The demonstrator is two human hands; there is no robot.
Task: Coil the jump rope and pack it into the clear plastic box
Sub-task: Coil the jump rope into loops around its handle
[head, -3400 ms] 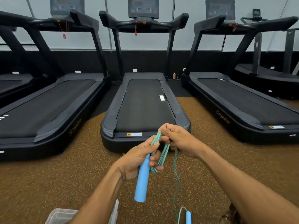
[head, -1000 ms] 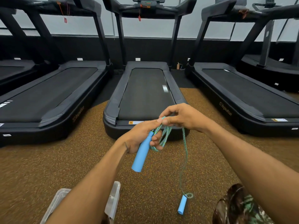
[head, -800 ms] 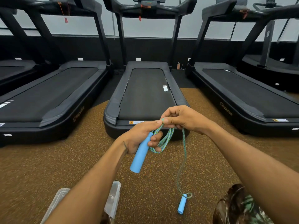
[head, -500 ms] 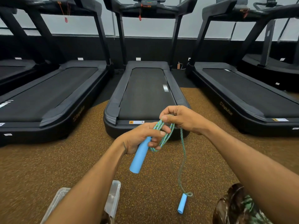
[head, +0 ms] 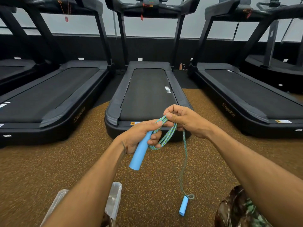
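Note:
My left hand [head: 139,135] grips one light blue handle [head: 140,153] of the jump rope, with a few loops of the green-and-blue cord [head: 167,136] gathered against its fingers. My right hand [head: 185,120] pinches the top of those loops just beside the left thumb. One strand of cord hangs from the right hand down to the second blue handle [head: 184,205], which dangles low over the floor. The clear plastic box [head: 114,200] sits on the floor at the bottom left, mostly hidden behind my left forearm.
Black treadmills stand in a row ahead; the middle one [head: 147,95] ends just beyond my hands. The floor [head: 41,169] is brown speckled rubber. A knee in camouflage fabric [head: 237,208] shows at the bottom right.
My right hand has laid another loop onto the bundle at the left hand. The hanging strand has grown shorter and the dangling handle has risen slightly since the earliest frame.

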